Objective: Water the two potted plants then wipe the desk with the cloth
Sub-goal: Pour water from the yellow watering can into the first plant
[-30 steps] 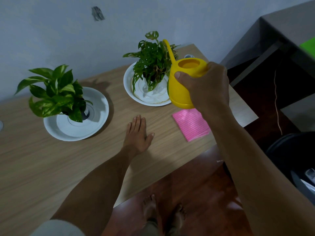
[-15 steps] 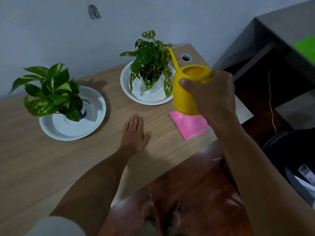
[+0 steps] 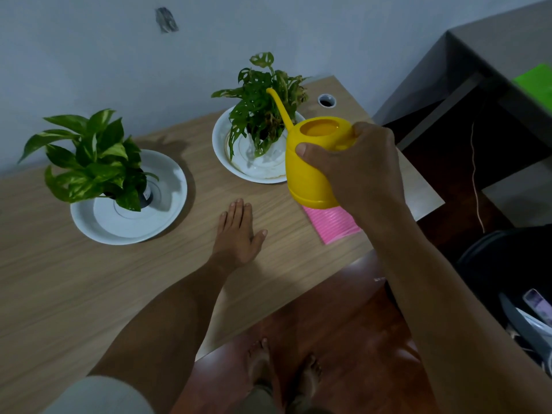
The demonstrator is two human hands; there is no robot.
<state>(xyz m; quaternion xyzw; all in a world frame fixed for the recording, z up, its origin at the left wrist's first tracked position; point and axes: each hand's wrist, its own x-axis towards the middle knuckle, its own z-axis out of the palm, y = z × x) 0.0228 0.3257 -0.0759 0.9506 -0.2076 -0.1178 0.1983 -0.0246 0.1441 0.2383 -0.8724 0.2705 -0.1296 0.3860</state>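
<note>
The right hand (image 3: 361, 165) grips a yellow watering can (image 3: 310, 162), its fingers wrapped round the handle side and the thumb pressed flat on the can's body, holding it in the air above the near right part of the wooden table (image 3: 74, 294). The can's thin spout (image 3: 279, 107) points up and away into the leaves of the right potted plant (image 3: 263, 106), which stands in a white pot on a white saucer (image 3: 221, 144) toward the back of the table. The can's open top shows only yellow inside; whether water is running from the spout I cannot tell. Under the can, partly hidden by it and by the forearm, a pink ribbed cloth (image 3: 331, 225) lies flat on the table near its front edge. The left hand (image 3: 239, 234) rests palm down on the table between the two saucers, fingers straight and close together, thumb set out to the side, holding nothing. The left potted plant (image 3: 89, 156), with broad green and yellow leaves, sits on its own white saucer (image 3: 167, 198) well apart from the can. A round cable hole (image 3: 326, 100) shows in the table's far right corner, just beyond the right plant. Bare feet (image 3: 283, 369) stand on the reddish floor below the table's edge
</note>
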